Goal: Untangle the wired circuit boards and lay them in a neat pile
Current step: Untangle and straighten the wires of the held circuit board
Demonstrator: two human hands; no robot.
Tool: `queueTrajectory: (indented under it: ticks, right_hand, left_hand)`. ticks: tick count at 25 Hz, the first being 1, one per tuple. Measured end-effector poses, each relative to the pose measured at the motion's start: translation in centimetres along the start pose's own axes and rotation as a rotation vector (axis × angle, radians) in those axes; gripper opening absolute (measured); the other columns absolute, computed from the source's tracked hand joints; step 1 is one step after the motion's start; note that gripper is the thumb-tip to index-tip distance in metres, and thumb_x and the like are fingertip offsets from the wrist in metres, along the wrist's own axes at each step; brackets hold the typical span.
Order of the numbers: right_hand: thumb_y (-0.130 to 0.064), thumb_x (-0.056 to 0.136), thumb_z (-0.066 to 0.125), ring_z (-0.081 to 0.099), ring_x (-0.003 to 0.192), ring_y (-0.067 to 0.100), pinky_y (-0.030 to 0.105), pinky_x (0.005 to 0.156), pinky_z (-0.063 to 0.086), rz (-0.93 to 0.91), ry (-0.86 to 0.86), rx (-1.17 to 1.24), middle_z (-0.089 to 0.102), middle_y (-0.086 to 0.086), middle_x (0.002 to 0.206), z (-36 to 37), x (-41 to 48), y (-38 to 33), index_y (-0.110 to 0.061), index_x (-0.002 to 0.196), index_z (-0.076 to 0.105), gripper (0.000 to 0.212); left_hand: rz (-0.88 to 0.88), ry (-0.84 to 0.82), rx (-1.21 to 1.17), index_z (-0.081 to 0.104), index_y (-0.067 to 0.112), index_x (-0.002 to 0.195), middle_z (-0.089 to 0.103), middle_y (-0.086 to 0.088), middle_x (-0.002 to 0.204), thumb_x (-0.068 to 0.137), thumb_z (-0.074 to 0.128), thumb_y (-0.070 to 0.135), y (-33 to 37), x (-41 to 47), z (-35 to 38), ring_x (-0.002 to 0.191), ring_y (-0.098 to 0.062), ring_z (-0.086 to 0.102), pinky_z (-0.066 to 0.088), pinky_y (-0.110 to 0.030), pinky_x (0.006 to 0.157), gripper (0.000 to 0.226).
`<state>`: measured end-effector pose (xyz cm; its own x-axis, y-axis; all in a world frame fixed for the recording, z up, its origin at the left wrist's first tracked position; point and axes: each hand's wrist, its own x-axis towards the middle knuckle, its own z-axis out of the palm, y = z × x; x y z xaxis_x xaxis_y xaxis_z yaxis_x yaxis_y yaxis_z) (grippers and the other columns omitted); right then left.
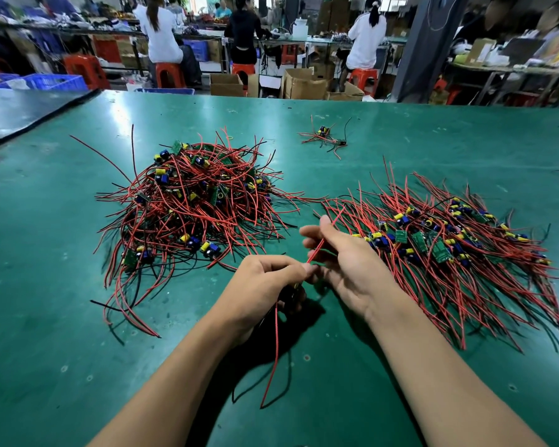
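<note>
A tangled heap of small circuit boards with red and black wires [191, 208] lies on the green table to the left. To the right lies a combed pile of boards [439, 243] with their wires running the same way. Between them, my left hand [265, 285] grips one board, mostly hidden under its fingers, and red and black wires [273, 350] hang down from it. My right hand [342, 256] pinches a red wire [325, 237] that runs up from the left hand's fingertips.
A small cluster of wired boards [325, 137] lies farther back on the green table [62, 317]. A dark mat [20, 114] covers the far left corner. Behind the table, people sit on red stools [170, 74] among cardboard boxes [304, 83].
</note>
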<state>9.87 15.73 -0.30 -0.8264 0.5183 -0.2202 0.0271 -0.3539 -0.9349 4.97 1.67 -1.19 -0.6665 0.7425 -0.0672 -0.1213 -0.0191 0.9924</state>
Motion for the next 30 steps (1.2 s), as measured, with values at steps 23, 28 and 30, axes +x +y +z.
queueTrajectory:
  ticks: [23, 28, 30]
  right_hand:
    - [-0.052, 0.098, 0.05, 0.063, 0.062, 0.009, 0.023, 0.057, 0.046, -0.046, -0.083, -0.116, 0.073, -0.001, 0.089, -0.6, -0.3, 0.0, -0.017, 0.106, 0.073, 0.042]
    - [-0.023, 0.089, 0.076, 0.051, 0.054, -0.002, 0.014, 0.054, 0.04, -0.455, -0.214, -0.709, 0.067, -0.018, 0.065, -0.2, -1.4, 1.5, -0.024, 0.083, 0.074, 0.006]
    - [-0.038, 0.079, 0.083, 0.045, 0.05, 0.0, 0.016, 0.051, 0.036, -0.536, -0.257, -0.788, 0.058, -0.016, 0.056, 0.3, -1.8, 2.0, -0.026, 0.07, 0.065, 0.024]
  left_hand:
    - [0.024, 0.14, -0.179, 0.07, 0.017, 0.07, 0.072, -0.015, 0.072, 0.082, 0.07, 0.03, 1.4, 0.1, -0.6, 0.052, -0.024, 0.064, 0.052, -0.033, 0.062, 0.018]
    - [0.206, 0.351, -0.156, 0.065, 0.02, 0.077, 0.076, -0.011, 0.082, 0.093, 0.063, 0.027, 2.2, 0.3, -1.2, 0.062, -0.011, 0.062, 0.04, -0.028, 0.06, 0.018]
    - [0.221, 0.403, -0.172, 0.062, 0.017, 0.083, 0.077, -0.009, 0.084, 0.094, 0.062, 0.028, 2.4, 0.3, -1.3, 0.065, -0.01, 0.063, 0.041, -0.026, 0.059, 0.015]
